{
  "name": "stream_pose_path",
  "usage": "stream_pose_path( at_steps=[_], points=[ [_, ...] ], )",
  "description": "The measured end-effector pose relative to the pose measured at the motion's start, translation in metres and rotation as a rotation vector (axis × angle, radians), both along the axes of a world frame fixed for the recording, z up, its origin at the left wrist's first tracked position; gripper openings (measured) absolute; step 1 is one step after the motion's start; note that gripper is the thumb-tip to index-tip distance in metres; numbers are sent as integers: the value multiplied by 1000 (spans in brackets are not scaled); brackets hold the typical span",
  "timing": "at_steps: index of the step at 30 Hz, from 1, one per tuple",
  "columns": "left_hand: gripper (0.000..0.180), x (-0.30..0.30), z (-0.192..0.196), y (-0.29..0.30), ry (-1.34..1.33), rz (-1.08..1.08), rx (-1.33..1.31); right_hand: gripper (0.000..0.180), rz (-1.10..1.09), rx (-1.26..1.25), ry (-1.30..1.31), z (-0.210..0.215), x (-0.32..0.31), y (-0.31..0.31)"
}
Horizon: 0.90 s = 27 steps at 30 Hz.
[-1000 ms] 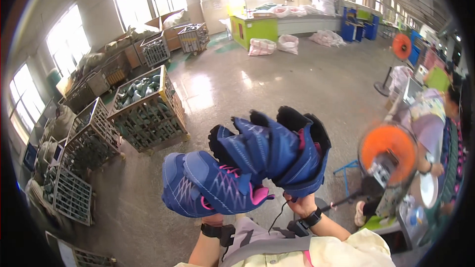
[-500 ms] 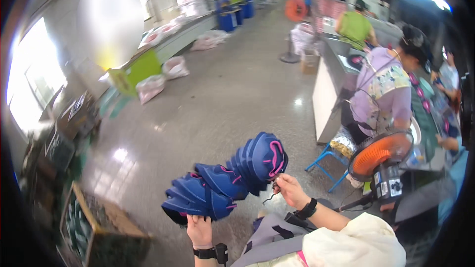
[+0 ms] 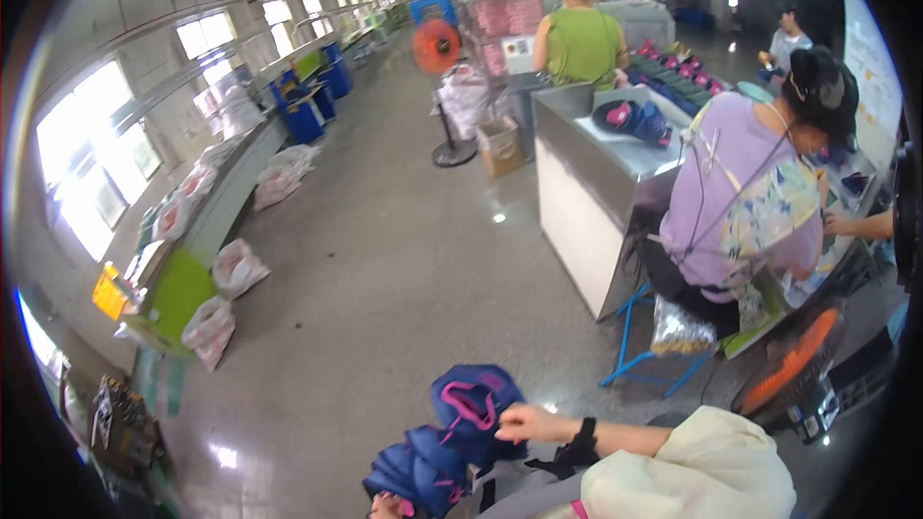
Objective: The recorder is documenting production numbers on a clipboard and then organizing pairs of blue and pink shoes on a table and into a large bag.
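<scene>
A long nested stack of navy-blue shoe uppers (image 3: 418, 466) with pink edging hangs low in front of me, tilted up toward its far end. My left hand (image 3: 386, 507) is at the near lower end, closed on it; most of this hand is cut off by the picture's lower edge. My right hand (image 3: 527, 425) is closed at the far end, beside the pink-edged opening. What exactly lies between its fingertips is hidden. A black band circles my right wrist.
Right of me, a person in a lilac top (image 3: 726, 202) sits on a blue-legged stool near an orange fan (image 3: 793, 360). Ahead stand a white-sided workbench (image 3: 567, 216), a cardboard box (image 3: 500, 146) and another orange fan (image 3: 437, 48). Sacks (image 3: 210, 332) lie along the left bench.
The view has turned rightward and up, bringing the workbench nearer the middle. The stack and both hands now sit lower in the picture. The dark cord below my right hand no longer shows.
</scene>
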<state>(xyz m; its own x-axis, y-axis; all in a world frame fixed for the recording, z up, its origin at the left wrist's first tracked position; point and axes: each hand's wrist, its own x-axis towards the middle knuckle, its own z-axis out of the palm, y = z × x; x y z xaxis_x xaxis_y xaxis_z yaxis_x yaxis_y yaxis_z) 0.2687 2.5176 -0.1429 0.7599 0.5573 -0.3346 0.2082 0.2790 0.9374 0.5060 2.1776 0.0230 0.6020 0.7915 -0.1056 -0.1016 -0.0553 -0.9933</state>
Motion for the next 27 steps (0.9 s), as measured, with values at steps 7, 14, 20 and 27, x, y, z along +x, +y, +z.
stream_pose_path(
  at_steps=[7, 14, 20, 27],
  points=[
    [13, 228, 30, 25, 170, 44, -431, 34, -71, -502, 236, -30, 177, 44],
    [25, 556, 65, 28, 111, -414, -453, 29, -508, -269, 319, 1, 370, 2],
    [43, 830, 247, -90, -610, -672, -412, 15, -777, 242, 79, 99, 474, -123],
    [30, 1025, 375, -307, -1052, -1097, -545, 27, -1043, 475, -363, 199, 577, -274]
  ],
)
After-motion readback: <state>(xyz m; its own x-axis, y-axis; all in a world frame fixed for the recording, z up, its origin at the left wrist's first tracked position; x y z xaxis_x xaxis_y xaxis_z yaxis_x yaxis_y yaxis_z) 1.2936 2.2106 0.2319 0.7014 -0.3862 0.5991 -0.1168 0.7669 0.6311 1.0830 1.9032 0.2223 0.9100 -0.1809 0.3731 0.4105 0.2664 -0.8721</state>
